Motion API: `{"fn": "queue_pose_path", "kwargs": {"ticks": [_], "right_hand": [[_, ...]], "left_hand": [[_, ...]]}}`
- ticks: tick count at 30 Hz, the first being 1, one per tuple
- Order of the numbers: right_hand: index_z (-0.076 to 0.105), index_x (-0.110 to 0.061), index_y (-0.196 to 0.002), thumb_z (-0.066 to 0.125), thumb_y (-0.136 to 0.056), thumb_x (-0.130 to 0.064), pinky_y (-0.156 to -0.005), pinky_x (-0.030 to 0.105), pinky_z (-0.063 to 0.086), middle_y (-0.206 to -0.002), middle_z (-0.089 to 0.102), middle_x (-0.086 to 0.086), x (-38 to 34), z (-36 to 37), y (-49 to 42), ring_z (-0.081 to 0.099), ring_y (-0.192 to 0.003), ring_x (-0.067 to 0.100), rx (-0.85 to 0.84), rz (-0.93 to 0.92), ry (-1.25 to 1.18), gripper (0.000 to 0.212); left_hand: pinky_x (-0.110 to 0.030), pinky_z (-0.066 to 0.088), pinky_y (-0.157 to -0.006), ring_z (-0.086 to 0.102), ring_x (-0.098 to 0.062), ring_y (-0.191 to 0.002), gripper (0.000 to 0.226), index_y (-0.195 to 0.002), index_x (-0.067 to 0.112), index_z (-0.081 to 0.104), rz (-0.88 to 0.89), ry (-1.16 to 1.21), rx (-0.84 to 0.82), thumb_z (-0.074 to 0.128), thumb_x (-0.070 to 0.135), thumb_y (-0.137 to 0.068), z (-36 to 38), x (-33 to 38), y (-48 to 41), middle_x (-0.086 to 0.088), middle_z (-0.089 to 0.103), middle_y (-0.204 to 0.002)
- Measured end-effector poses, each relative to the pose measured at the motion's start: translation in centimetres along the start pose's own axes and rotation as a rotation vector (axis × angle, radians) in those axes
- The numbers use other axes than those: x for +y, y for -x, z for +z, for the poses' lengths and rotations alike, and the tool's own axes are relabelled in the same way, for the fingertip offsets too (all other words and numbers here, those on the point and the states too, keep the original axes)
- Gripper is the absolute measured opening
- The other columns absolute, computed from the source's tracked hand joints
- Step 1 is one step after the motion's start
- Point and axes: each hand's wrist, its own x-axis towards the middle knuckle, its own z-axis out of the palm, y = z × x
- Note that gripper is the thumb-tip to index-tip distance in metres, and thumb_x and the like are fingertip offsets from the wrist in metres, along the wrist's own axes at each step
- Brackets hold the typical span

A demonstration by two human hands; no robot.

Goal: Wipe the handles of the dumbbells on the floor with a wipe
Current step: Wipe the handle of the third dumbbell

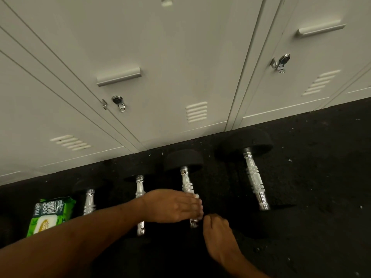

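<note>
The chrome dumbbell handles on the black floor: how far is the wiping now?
Nothing shows which handles are finished. In hand: the left hand closes around the third chrome dumbbell handle from the left, something white at its fingertips; the right hand is beside it. The large dumbbell's handle on the right is untouched now. The green wipe packet lies left.

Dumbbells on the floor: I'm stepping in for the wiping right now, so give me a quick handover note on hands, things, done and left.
Left hand: wrapped around the handle of the third dumbbell from the left, a bit of white wipe showing at the fingers.
Right hand: near that handle's near end; its grip cannot be made out.
Things: four dumbbells lie in a row before the lockers; the wipe pack lies at the left end of the row.
Done: cannot tell which handles are already wiped.
Left: finish this handle, then any unwiped ones, probably the big dumbbell on the right.
</note>
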Motion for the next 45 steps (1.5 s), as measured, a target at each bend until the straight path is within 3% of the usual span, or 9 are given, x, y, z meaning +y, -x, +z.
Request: {"fn": "queue_pose_path", "kwargs": {"ticks": [3, 8, 13, 18, 23, 27, 32, 36, 45], "right_hand": [[0.050, -0.013, -0.089, 0.024, -0.084, -0.018, -0.063, 0.032, 0.051, -0.088, 0.064, 0.009, -0.3, -0.8, -0.1, 0.065, -0.078, 0.026, 0.001, -0.055, 0.047, 0.026], [0.047, -0.022, -0.102, 0.031, -0.100, -0.018, -0.093, 0.027, 0.038, -0.125, 0.051, 0.004, -0.2, -0.9, -0.1, 0.048, -0.104, 0.016, -0.127, -0.022, -0.022, 0.017], [0.047, -0.010, -0.122, 0.032, -0.099, -0.016, -0.097, 0.034, 0.038, -0.131, 0.048, 0.010, -0.2, -0.8, 0.0, 0.047, -0.118, 0.025, -0.160, -0.085, 0.122, 0.028], [0.060, -0.005, -0.100, 0.041, -0.089, -0.007, -0.076, 0.038, 0.051, -0.104, 0.059, 0.014, -0.4, -0.7, -0.3, 0.062, -0.094, 0.033, -0.012, -0.119, 0.118, 0.022], [0.044, -0.008, -0.129, 0.013, -0.095, -0.023, -0.098, 0.034, 0.039, -0.131, 0.048, 0.013, 0.0, -0.4, 0.1, 0.048, -0.117, 0.027, -0.109, -0.114, 0.151, 0.049], [0.046, -0.010, -0.128, 0.026, -0.102, -0.021, -0.098, 0.032, 0.040, -0.129, 0.049, 0.010, 0.1, -0.1, -0.2, 0.049, -0.115, 0.024, -0.105, -0.108, 0.137, 0.035], [0.066, -0.010, -0.082, 0.038, -0.079, -0.013, -0.057, 0.031, 0.053, -0.080, 0.064, 0.008, 0.1, 0.1, 0.0, 0.065, -0.067, 0.023, 0.006, -0.133, 0.141, 0.028], [0.050, -0.009, -0.118, 0.034, -0.098, -0.011, -0.093, 0.032, 0.042, -0.124, 0.052, 0.010, -0.3, -0.5, 0.0, 0.051, -0.112, 0.024, -0.076, -0.074, 0.114, 0.026], [0.048, -0.008, -0.118, 0.034, -0.098, -0.014, -0.094, 0.033, 0.041, -0.127, 0.051, 0.013, -0.1, -0.4, 0.2, 0.050, -0.113, 0.027, -0.058, -0.104, 0.132, 0.025]], "left_hand": [[-0.037, 0.029, -0.117, 0.033, -0.021, -0.143, 0.056, -0.146, 0.009, 0.039, -0.056, -0.058, -0.006, 0.057, 0.013, -0.093, -0.4, -3.2, 0.4, -0.008, 0.043, -0.150], [-0.039, 0.025, -0.118, 0.032, -0.023, -0.143, 0.061, -0.148, 0.007, 0.034, -0.154, -0.100, -0.040, 0.058, 0.012, -0.092, -0.7, -5.0, 0.2, -0.012, 0.039, -0.152], [-0.034, 0.032, -0.114, 0.039, -0.019, -0.139, 0.067, -0.144, 0.011, 0.043, -0.331, 0.036, 0.050, 0.072, 0.014, -0.083, -0.2, -1.3, 0.2, -0.008, 0.046, -0.148], [-0.030, 0.036, -0.112, 0.043, -0.014, -0.136, 0.060, -0.138, 0.016, 0.052, -0.311, 0.136, 0.123, 0.074, 0.018, -0.082, 0.1, 2.3, 0.0, -0.001, 0.053, -0.143], [-0.031, 0.034, -0.114, 0.038, -0.012, -0.139, 0.057, -0.139, 0.017, 0.050, -0.222, 0.180, 0.036, 0.070, 0.020, -0.085, 0.4, 4.1, -0.1, -0.001, 0.048, -0.147], [-0.032, 0.034, -0.114, 0.034, -0.013, -0.142, 0.058, -0.142, 0.015, 0.044, -0.179, 0.182, 0.003, 0.066, 0.018, -0.088, 0.7, 3.7, 0.1, -0.003, 0.044, -0.150], [-0.032, 0.032, -0.116, 0.036, -0.015, -0.141, 0.054, -0.141, 0.014, 0.048, -0.079, 0.058, 0.014, 0.063, 0.015, -0.089, 0.0, 1.1, 0.3, -0.003, 0.048, -0.147], [-0.033, 0.029, -0.115, 0.043, -0.018, -0.137, 0.060, -0.140, 0.012, 0.050, -0.124, -0.026, 0.022, 0.069, 0.010, -0.083, -1.2, -2.4, 0.3, -0.005, 0.051, -0.144], [-0.035, 0.014, -0.119, 0.026, -0.023, -0.145, 0.060, -0.149, 0.008, 0.031, -0.344, 0.013, 0.013, 0.056, 0.009, -0.094, -0.4, -2.9, 0.2, -0.012, 0.033, -0.155]]}}
